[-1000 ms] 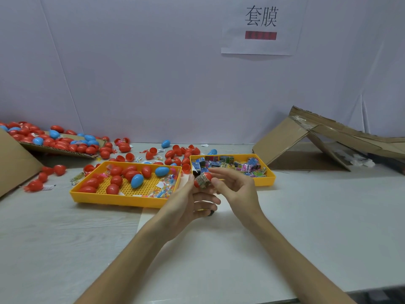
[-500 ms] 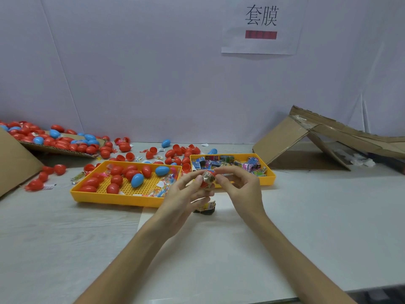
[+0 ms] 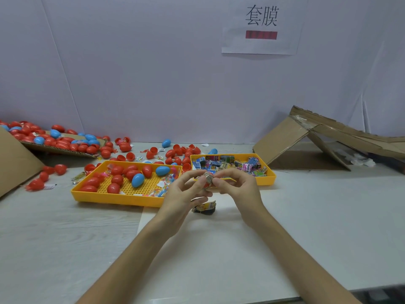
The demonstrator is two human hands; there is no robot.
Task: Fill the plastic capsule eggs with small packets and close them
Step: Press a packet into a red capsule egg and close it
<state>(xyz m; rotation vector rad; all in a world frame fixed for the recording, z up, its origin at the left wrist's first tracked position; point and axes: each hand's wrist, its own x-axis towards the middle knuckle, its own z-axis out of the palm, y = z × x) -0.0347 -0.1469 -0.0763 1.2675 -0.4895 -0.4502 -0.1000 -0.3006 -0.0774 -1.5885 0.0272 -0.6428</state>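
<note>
Two forearms stretch over the tabletop (image 3: 328, 216), meeting just before the yellow egg tray (image 3: 114, 197) and the packet tray (image 3: 268, 179). The left hand (image 3: 184, 194), fingers curled, grips a red capsule egg half (image 3: 206, 184). The right hand (image 3: 238, 189) pinches a small packet (image 3: 208, 177) at its mouth. A spare packet (image 3: 205, 208) lies beneath on the tabletop.

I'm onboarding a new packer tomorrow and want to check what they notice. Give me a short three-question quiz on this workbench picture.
1. True or false: the right yellow tray holds mostly eggs.
2. What lies on the table just below the left hand and right hand? A: a blue egg. B: a loose packet. C: scissors.
3. Fill in: both hands together hold a held packet and a ____ egg shell.

Key: 1 false, it holds packets. 2 B. 3 red.
</note>
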